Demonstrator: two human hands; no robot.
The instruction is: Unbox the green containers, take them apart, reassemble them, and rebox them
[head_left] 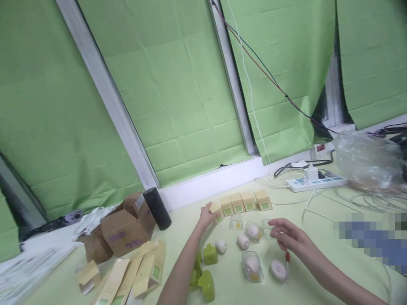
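Note:
My left hand [207, 215] is closed on a small yellow cardboard box [217, 212] with a green label, at the left end of a row of similar boxes [238, 204]. My right hand [288, 235] hovers with loosely curved fingers apart, its fingertips overlapping the edge of a clear plastic cup [266, 228]; I cannot tell whether they touch it. Between the hands lie whitish-pink rounded pieces [243, 241], some inside clear containers [252, 267]. A round pink piece [278, 270] and a thin red-tipped tool [287, 257] are below my right hand. Green plastic parts [207, 284] sit beside my left forearm.
Flattened yellow boxes [149, 271], an open brown carton [129, 226] and a black cylinder [157, 208] stand at the left. A power strip [314, 183], cables and a clear plastic bag [369, 161] lie at the right. Green blinds [190, 84] hang behind.

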